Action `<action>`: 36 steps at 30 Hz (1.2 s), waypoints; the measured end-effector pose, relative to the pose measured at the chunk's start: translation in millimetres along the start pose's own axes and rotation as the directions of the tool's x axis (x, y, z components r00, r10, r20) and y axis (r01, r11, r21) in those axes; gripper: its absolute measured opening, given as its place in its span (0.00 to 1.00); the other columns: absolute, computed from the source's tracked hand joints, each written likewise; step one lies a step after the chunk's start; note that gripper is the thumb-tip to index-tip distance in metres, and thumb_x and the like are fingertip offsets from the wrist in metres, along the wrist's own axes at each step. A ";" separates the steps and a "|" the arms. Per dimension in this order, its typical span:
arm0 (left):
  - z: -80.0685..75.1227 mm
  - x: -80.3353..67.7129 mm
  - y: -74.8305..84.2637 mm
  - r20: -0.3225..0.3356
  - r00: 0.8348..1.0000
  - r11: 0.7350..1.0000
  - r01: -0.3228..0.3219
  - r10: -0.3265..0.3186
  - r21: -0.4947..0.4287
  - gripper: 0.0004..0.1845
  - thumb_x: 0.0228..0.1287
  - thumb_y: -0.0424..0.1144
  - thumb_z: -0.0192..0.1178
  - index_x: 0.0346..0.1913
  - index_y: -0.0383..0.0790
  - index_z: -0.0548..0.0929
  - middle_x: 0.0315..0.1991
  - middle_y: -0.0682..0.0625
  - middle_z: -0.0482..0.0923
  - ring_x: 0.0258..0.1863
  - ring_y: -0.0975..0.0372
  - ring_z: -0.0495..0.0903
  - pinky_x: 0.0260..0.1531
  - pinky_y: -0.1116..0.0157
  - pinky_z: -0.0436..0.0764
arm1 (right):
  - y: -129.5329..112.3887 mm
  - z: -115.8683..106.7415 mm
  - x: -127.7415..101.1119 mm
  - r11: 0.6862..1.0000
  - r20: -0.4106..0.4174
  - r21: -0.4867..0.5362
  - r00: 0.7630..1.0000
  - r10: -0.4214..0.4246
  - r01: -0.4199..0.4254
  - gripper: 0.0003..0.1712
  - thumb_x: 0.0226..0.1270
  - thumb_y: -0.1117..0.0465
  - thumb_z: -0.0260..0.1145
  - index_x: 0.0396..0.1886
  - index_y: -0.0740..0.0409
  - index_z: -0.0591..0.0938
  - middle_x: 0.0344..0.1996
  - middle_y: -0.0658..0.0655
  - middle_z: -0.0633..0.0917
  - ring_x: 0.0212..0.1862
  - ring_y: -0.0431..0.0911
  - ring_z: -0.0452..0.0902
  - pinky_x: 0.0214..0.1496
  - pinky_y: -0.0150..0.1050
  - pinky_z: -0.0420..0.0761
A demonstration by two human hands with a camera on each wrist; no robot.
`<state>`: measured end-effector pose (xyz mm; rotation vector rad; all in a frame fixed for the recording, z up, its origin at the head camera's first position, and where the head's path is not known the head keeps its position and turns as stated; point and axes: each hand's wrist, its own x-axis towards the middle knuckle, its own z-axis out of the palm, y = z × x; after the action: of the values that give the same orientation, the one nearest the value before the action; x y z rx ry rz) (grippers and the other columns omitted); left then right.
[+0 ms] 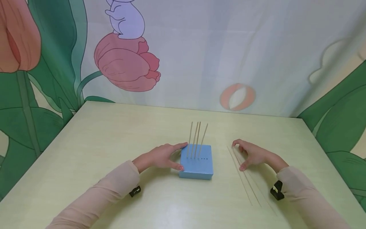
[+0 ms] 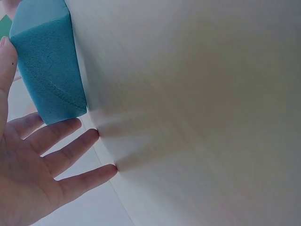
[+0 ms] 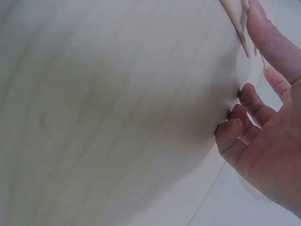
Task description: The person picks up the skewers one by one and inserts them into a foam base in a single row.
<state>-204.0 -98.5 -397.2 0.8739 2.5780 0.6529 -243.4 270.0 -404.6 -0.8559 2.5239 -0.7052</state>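
A blue foam-like block (image 1: 196,167) lies flat on the table, with several thin wooden sticks (image 1: 198,140) standing in its top and small dark holes beside them. My left hand (image 1: 161,156) holds the block at its left side, thumb at the front corner and index finger at the back corner. In the left wrist view, its other fingers spread out beside the block (image 2: 49,66). My right hand (image 1: 253,154) hovers low over loose thin sticks (image 1: 248,180) to the block's right. Its thumb touches a stick (image 3: 235,23), while bent fingertips rest on the table; thumb and index are apart.
The pale wooden table (image 1: 114,127) reaches back to a printed curtain (image 1: 186,57) with flowers and a white animal. Black wrist straps (image 1: 277,190) sit at both sleeves. The loose sticks lie at a slant toward the front right.
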 end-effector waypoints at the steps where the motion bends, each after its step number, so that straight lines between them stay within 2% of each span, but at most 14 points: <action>1: 0.1 -0.2 0.4 -0.001 1.000 1.000 0.001 -0.001 0.001 0.49 0.49 0.58 0.65 0.71 0.47 0.54 0.65 0.47 0.63 0.61 0.53 0.65 0.54 0.55 0.67 | 0.0 -0.3 -0.8 1.000 0.001 0.001 1.000 0.001 -0.001 0.45 0.37 0.56 0.79 0.52 0.59 0.61 0.35 0.59 0.69 0.39 0.52 0.62 0.45 0.44 0.62; 3: 0.3 -0.3 1.0 -0.003 1.000 1.000 0.004 -0.004 0.005 0.49 0.48 0.58 0.65 0.71 0.47 0.54 0.65 0.47 0.63 0.61 0.53 0.65 0.54 0.55 0.67 | 0.7 -1.0 -1.6 0.999 0.005 0.041 1.000 -0.001 0.001 0.46 0.38 0.57 0.78 0.53 0.59 0.59 0.32 0.58 0.70 0.36 0.50 0.63 0.41 0.40 0.63; 6: 0.5 -0.1 1.4 -0.001 1.000 1.000 0.007 -0.007 0.004 0.49 0.48 0.59 0.65 0.71 0.48 0.54 0.65 0.48 0.63 0.61 0.53 0.65 0.54 0.55 0.67 | 4.2 -2.6 -2.6 0.987 0.018 0.161 1.000 -0.007 0.004 0.47 0.40 0.61 0.77 0.55 0.62 0.56 0.27 0.56 0.72 0.30 0.45 0.64 0.34 0.35 0.65; 9: 0.7 0.4 1.7 -0.003 1.000 1.000 0.004 -0.004 0.002 0.49 0.48 0.59 0.65 0.71 0.48 0.53 0.65 0.48 0.62 0.61 0.52 0.64 0.55 0.54 0.67 | 5.4 -5.2 -5.0 0.937 0.040 0.349 0.999 0.002 -0.016 0.48 0.46 0.70 0.73 0.59 0.66 0.50 0.23 0.57 0.74 0.26 0.45 0.70 0.32 0.33 0.72; 13: 1.4 0.6 1.8 -0.005 1.000 1.000 -0.002 0.002 0.007 0.49 0.48 0.58 0.65 0.71 0.47 0.54 0.65 0.47 0.63 0.61 0.52 0.65 0.55 0.55 0.67 | 1.1 -6.1 -10.3 0.865 0.048 0.498 0.998 0.050 -0.067 0.47 0.51 0.77 0.66 0.62 0.66 0.44 0.23 0.60 0.77 0.27 0.51 0.78 0.34 0.40 0.79; 17: 0.8 0.2 2.4 -0.005 1.000 1.000 -0.002 0.002 0.013 0.49 0.48 0.58 0.65 0.71 0.47 0.54 0.64 0.47 0.63 0.60 0.52 0.65 0.54 0.55 0.67 | -4.7 -7.5 -14.5 0.838 -0.012 0.541 0.995 0.100 -0.078 0.46 0.54 0.76 0.64 0.63 0.63 0.43 0.25 0.63 0.79 0.27 0.53 0.79 0.31 0.45 0.80; 21: 0.0 -0.3 2.4 -0.005 1.000 1.000 0.007 -0.007 0.014 0.49 0.48 0.59 0.65 0.71 0.48 0.54 0.64 0.48 0.63 0.60 0.52 0.66 0.53 0.54 0.68 | -14.7 -12.7 -17.7 0.839 -0.154 0.544 0.981 0.117 -0.015 0.45 0.56 0.73 0.64 0.65 0.58 0.46 0.26 0.63 0.80 0.25 0.52 0.79 0.29 0.45 0.79; 25: -0.1 -1.0 1.5 -0.004 1.000 1.000 0.004 -0.004 0.012 0.49 0.48 0.59 0.65 0.71 0.48 0.54 0.65 0.48 0.63 0.60 0.53 0.66 0.53 0.55 0.68 | -31.5 -18.5 -20.3 0.848 -0.328 0.518 0.942 0.073 0.114 0.46 0.56 0.72 0.65 0.67 0.55 0.48 0.26 0.61 0.81 0.25 0.50 0.79 0.27 0.41 0.79; 29: -0.2 -1.2 1.2 -0.001 1.000 1.000 -0.009 0.009 0.004 0.49 0.49 0.59 0.65 0.71 0.47 0.53 0.65 0.48 0.63 0.61 0.53 0.65 0.54 0.55 0.68 | -52.7 -23.4 -22.6 0.863 -0.477 0.450 0.879 0.015 0.230 0.46 0.56 0.74 0.64 0.68 0.51 0.51 0.26 0.58 0.82 0.25 0.49 0.80 0.24 0.37 0.77; 34: -0.6 -1.4 2.2 -0.003 1.000 1.000 -0.006 0.006 0.001 0.49 0.49 0.58 0.65 0.71 0.47 0.54 0.64 0.47 0.63 0.60 0.53 0.66 0.53 0.55 0.68 | -80.3 -25.6 -24.2 0.883 -0.594 0.364 0.804 -0.026 0.297 0.47 0.55 0.77 0.63 0.69 0.48 0.53 0.26 0.53 0.83 0.25 0.47 0.80 0.23 0.34 0.75; 36: -0.7 -1.4 2.7 -0.004 1.000 1.000 -0.005 0.005 0.001 0.49 0.49 0.58 0.65 0.71 0.47 0.54 0.64 0.47 0.63 0.60 0.53 0.66 0.53 0.55 0.68 | -90.6 -24.6 -24.1 0.886 -0.632 0.336 0.774 -0.041 0.321 0.46 0.53 0.78 0.64 0.68 0.51 0.55 0.25 0.51 0.83 0.25 0.45 0.80 0.24 0.32 0.76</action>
<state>-202.0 -97.7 -395.0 0.8800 2.5813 0.6555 -196.9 231.3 -328.8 -0.8088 2.6355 -1.7869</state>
